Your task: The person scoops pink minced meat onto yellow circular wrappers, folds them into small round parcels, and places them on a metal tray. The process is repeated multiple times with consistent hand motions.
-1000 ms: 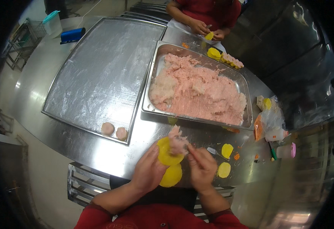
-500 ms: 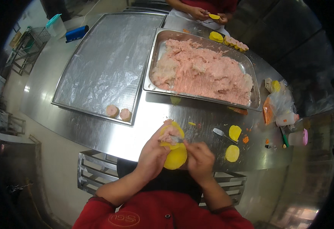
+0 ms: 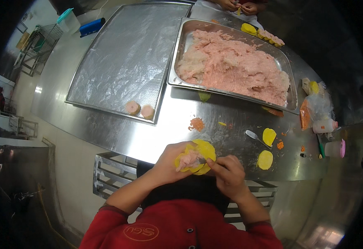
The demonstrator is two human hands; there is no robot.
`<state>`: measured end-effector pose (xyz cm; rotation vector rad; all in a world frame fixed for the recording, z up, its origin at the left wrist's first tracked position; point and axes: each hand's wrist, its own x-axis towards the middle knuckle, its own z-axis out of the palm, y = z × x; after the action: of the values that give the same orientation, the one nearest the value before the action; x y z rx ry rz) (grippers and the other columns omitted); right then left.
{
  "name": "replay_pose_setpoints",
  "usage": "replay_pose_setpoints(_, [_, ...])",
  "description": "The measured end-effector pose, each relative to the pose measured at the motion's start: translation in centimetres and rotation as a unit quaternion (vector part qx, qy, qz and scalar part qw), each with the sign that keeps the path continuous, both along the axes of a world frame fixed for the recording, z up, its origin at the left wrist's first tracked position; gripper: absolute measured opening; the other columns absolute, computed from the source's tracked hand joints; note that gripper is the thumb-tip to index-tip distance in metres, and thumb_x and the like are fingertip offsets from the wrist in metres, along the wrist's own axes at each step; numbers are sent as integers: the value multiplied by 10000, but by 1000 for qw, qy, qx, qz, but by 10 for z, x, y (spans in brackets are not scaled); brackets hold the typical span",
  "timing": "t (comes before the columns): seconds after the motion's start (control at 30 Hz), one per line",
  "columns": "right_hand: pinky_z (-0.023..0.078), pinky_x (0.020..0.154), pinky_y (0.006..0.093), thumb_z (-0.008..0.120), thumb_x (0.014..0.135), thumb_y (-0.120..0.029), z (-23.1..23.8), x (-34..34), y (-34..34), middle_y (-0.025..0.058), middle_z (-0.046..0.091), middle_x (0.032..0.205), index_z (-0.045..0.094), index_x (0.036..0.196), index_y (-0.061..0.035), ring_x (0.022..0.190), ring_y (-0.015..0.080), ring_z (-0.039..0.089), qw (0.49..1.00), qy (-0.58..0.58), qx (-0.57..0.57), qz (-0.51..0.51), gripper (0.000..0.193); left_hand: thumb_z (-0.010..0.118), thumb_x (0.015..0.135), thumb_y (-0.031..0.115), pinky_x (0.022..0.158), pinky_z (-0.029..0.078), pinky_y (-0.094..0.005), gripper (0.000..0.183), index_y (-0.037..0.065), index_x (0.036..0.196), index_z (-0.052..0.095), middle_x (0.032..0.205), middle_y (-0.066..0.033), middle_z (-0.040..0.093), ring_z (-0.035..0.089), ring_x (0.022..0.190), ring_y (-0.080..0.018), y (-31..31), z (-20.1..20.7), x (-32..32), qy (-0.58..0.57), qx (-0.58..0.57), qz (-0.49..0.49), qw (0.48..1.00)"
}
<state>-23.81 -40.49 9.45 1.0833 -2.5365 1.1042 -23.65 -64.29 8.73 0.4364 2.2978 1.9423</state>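
Note:
My left hand (image 3: 170, 161) cups yellow dough wrappers (image 3: 206, 148), with a lump of pink minced filling (image 3: 190, 159) lying on the top one. In my right hand (image 3: 230, 173), pinched between thumb and fingers, is a flat metal spreader (image 3: 201, 160). Its blade rests against the filling, and the grip is mostly hidden by the fingers. Beyond my hands, finely chopped orange bits (image 3: 196, 123) lie in a small heap on the steel table (image 3: 119, 137). Two filled dumplings (image 3: 147, 111) stand at the near right corner of a perforated metal tray (image 3: 119, 62).
A deep steel pan (image 3: 294, 93) of pink mince (image 3: 235, 66) stands at centre right. Nearby lie another spreader (image 3: 253, 135) and loose wrappers (image 3: 265, 160). Bottles and bags (image 3: 319, 106) crowd the right edge. Across the table, a co-worker's hands (image 3: 241, 7) work near a dumpling row (image 3: 271, 38).
The stacked wrappers in my left hand have turned, and the lower yellow round now sits behind the filling. My right hand has shifted slightly right and down. The view has tilted, moving the table up and right.

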Motion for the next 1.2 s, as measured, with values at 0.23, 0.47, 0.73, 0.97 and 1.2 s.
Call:
replay_pose_setpoints(0.23, [485, 722, 398, 718, 804, 26, 14, 0, 16, 88, 621, 861, 730, 1198, -68, 756, 272, 611, 997, -42, 54, -33, 405, 838, 771, 1, 835, 560, -307, 392, 41, 1126, 676, 1017, -83, 732, 701, 930, -165, 1, -15, 4, -6, -56, 25, 998])
replay_pose_setpoints(0.47, [403, 661, 358, 807, 846, -165, 37, -23, 23, 74, 615, 682, 720, 824, -43, 633, 243, 578, 984, -153, -50, -70, 151, 845, 766, 13, 817, 561, -312, 313, 56, 1037, 695, 987, -74, 732, 715, 907, -179, 2, -7, 2, -41, -22, -49, 998])
replay_pose_setpoints(0.73, [405, 643, 377, 889, 788, -348, 11, -18, -9, 42, 561, 642, 617, 675, -98, 623, 234, 572, 998, -53, 17, -40, 387, 873, 722, 53, 766, 570, -344, 335, 56, 1002, 688, 954, -100, 723, 728, 872, -280, 4, 0, 4, 80, -111, -52, 989])
replay_pose_setpoints(0.97, [426, 619, 361, 895, 789, -312, 8, -16, 14, 50, 580, 633, 658, 697, -88, 568, 227, 565, 985, -143, -53, -81, 338, 889, 747, 59, 805, 579, -350, 298, 66, 953, 674, 1065, -97, 735, 738, 924, -239, 13, -1, 10, 82, -94, 19, 992])
replay_pose_setpoints(1.2, [432, 624, 367, 901, 781, -306, 11, -16, 4, 50, 617, 660, 692, 728, -85, 599, 238, 597, 989, -129, -62, -31, 309, 890, 734, 65, 740, 590, -349, 314, 52, 981, 697, 937, -94, 758, 759, 825, -247, 16, 5, 18, 37, -114, -30, 992])
